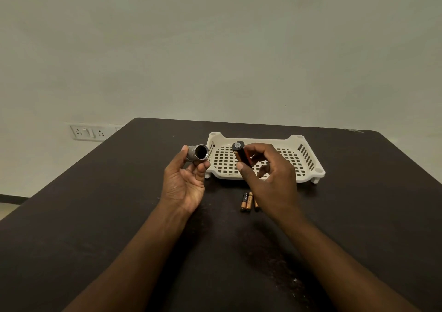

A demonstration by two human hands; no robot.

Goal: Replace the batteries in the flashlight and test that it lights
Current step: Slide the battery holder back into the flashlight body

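Reloading stage: left hand [185, 182] grips flashlight body [197, 152]; right hand [267, 170] pinches loaded battery holder [241, 155]; next, align with bore.

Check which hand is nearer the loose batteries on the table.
Right. The right hand hovers just above the loose batteries; the left hand is off to their left.

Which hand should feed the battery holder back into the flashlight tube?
Right. Its fingers already pinch the battery holder, just beside the flashlight tube. The left hand grips the tube, open mouth toward the holder, so it should only steady it.
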